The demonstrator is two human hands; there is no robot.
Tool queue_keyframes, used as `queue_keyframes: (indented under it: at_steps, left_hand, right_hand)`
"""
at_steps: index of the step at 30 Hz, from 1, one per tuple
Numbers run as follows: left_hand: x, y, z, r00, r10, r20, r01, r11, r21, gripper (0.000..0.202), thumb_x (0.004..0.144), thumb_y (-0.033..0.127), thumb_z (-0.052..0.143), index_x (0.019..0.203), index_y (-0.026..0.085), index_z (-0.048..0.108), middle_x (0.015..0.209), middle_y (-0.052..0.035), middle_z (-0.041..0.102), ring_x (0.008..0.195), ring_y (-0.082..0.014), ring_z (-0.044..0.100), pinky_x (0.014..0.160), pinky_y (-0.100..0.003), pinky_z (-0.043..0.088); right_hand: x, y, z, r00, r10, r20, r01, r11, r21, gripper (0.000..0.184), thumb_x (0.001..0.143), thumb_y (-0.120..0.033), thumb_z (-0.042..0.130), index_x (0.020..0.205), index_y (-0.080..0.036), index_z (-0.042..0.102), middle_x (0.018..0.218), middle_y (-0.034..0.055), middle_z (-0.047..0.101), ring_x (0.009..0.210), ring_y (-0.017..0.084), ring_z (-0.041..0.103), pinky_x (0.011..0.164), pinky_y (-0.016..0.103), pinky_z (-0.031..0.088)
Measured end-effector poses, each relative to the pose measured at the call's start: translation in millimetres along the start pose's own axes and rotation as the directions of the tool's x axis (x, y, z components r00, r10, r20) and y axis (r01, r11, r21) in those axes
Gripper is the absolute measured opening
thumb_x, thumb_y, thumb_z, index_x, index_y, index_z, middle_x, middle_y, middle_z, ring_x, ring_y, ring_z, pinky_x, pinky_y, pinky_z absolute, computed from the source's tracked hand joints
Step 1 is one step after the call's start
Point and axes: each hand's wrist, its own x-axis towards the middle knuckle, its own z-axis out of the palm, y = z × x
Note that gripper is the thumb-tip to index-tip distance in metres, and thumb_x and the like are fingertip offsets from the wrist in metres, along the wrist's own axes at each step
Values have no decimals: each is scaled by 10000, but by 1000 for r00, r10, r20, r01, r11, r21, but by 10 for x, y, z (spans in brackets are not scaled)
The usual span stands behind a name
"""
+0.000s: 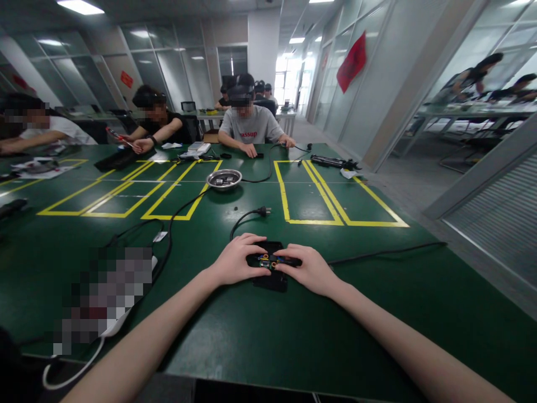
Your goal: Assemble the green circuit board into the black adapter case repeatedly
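Both hands meet over the green table (235, 336) around a small circuit board (269, 262) with copper-coloured coils and other parts on it. My left hand (238, 261) is closed on the board's left end, thumb below and fingers above. From the other side, my right hand (311, 270) pinches its right end. Beneath them lies an open black plastic casing (271, 282), partly covered by my fingers. A black cord (390, 253) runs off to the right from beside my right hand. Just beyond my left hand lies a black cable with a plug (263, 211).
A metal bowl (224, 187) holding small metal parts stands farther back. Yellow tape (314, 222) marks rectangles on the table. A blurred-out object lies on a white power strip (119, 324) at left. Across the table a person (249, 126) handles a cord; others sit at left.
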Motion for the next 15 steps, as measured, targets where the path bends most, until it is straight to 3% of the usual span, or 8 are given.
queue_keyframes:
  at_steps: [5, 11, 15]
  left_hand:
    - [13, -6, 18, 999, -29, -44, 31, 998, 45, 419, 754, 415, 891, 1101, 206, 784, 1402, -125, 654, 1299, -322, 584, 1105, -494, 493]
    - [14, -5, 50, 995, -78, -69, 82, 995, 54, 315, 794, 396, 859, 1059, 239, 794, 1369, -97, 667, 1258, -322, 603, 1070, -509, 509]
    - [17, -9, 72, 993, -78, -83, 82, 996, 42, 309, 801, 397, 851, 1059, 238, 789, 1376, -105, 654, 1266, -330, 593, 1078, -529, 498]
  right_hand:
    - [65, 23, 29, 999, 20, -39, -21, 1000, -18, 241, 926, -367, 711, 1107, -240, 807, 939, 60, 751, 841, 207, 707, 727, 298, 534]
    - [90, 44, 1, 1000, 8, -11, -7, 992, 123, 247, 909, -254, 671, 1115, -193, 793, 907, 55, 726, 746, 168, 674, 667, 271, 522]
    - [83, 46, 5, 999, -35, -16, 36, 995, 89, 295, 853, -229, 704, 1134, -177, 778, 909, 55, 712, 773, 176, 670, 651, 269, 510]
